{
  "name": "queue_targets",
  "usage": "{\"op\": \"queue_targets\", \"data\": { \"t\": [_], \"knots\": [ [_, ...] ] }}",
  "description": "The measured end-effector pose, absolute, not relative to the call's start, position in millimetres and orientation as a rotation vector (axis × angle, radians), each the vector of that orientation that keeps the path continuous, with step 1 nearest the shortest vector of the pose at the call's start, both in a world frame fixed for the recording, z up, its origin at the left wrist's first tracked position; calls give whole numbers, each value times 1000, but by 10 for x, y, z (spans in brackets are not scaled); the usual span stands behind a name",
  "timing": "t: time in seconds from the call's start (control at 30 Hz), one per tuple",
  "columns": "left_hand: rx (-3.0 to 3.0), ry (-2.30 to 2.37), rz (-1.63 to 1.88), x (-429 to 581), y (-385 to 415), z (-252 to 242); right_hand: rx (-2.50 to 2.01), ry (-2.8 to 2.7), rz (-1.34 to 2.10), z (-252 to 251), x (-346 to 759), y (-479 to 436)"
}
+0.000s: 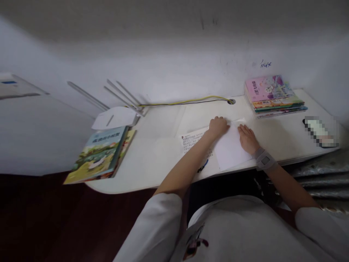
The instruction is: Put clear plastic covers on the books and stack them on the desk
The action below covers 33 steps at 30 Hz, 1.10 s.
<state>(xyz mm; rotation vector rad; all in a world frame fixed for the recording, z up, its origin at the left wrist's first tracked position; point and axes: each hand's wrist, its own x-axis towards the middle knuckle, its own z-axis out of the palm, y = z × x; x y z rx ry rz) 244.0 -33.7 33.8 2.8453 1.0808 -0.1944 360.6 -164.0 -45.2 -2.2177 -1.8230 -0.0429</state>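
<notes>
A blank white sheet of paper [230,149] lies on the desk in front of me, over the right part of a printed page [191,142] with rows of characters. My left hand [218,127] is closed, its curled fingers at the top left corner of the blank sheet; the fingertips are hidden. Flat on the sheet's right side rests my right hand [247,139], fingers stretched out, with a grey watch band [265,160] on the wrist. A clear, shiny edge shows behind the sheet's top. Beside my left forearm lies a dark and blue pen [203,166].
The white desk [152,153] runs along the wall. At left stand a white router [116,117] with antennas and picture books [99,154] overhanging the edge. A book stack [272,94] and a blurred-out phone [320,133] sit at right. Cables [185,102] enter a hole behind.
</notes>
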Motion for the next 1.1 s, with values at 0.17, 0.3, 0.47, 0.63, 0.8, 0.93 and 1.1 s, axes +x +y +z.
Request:
{"op": "queue_targets", "data": {
  "t": [0.17,0.3,0.47,0.63,0.8,0.93,1.1],
  "knots": [
    [2863,966,-285,2440,-233,368,-2224,-1865,-35,-439,3611,-1642],
    [2877,880,-365,2460,-150,411,-2201,-1833,-74,-480,3615,-1633],
    [2881,762,-464,2509,-47,508,-2135,-1752,-82,-547,3637,-1612],
    [2903,719,-472,2553,-54,463,-2036,-1726,-66,-604,3696,-1583],
    [2940,764,-372,2509,-144,321,-1980,-1683,-21,-667,3793,-1541],
    [2940,777,-267,2462,-200,238,-1922,-1668,-14,-654,3816,-1535],
    [2909,843,-76,2459,-251,106,-2003,-1590,-42,-562,3752,-1566]
  ]
}}
